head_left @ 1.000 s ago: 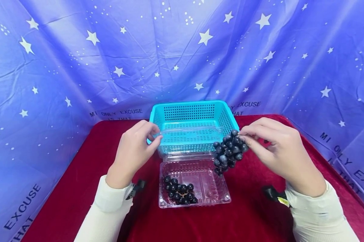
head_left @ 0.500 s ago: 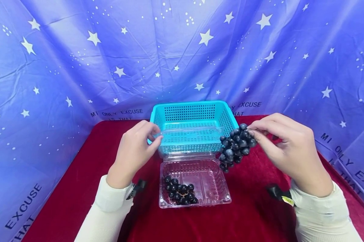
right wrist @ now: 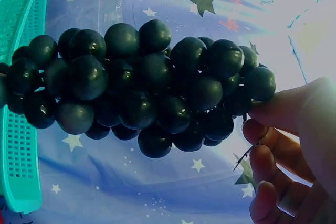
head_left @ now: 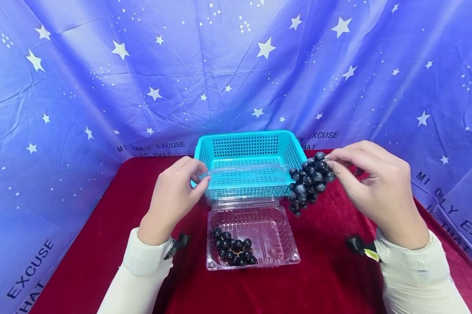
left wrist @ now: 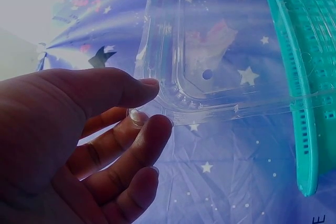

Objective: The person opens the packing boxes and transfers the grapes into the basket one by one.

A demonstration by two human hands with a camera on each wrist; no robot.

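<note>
My right hand [head_left: 371,183] pinches the stem end of a bunch of dark grapes [head_left: 309,183], which hangs to the right of the clear plastic box. In the right wrist view the grapes [right wrist: 142,82] spread out from my thumb and fingertips, with a thin stem showing between them. With my left hand [head_left: 178,192] I pinch a corner of the box's raised clear lid [left wrist: 184,98]. The box's base [head_left: 271,235] lies on the table, and a smaller bunch of grapes [head_left: 233,248] rests in its left half.
A turquoise plastic basket [head_left: 251,136] stands behind the box, partly seen through the clear lid. Dark red cloth [head_left: 322,283] covers the table. A blue curtain with stars [head_left: 228,65] encloses the back and sides.
My right hand has moved the grape bunch to the right and up, away from the box. The left hand keeps its place at the lid corner.
</note>
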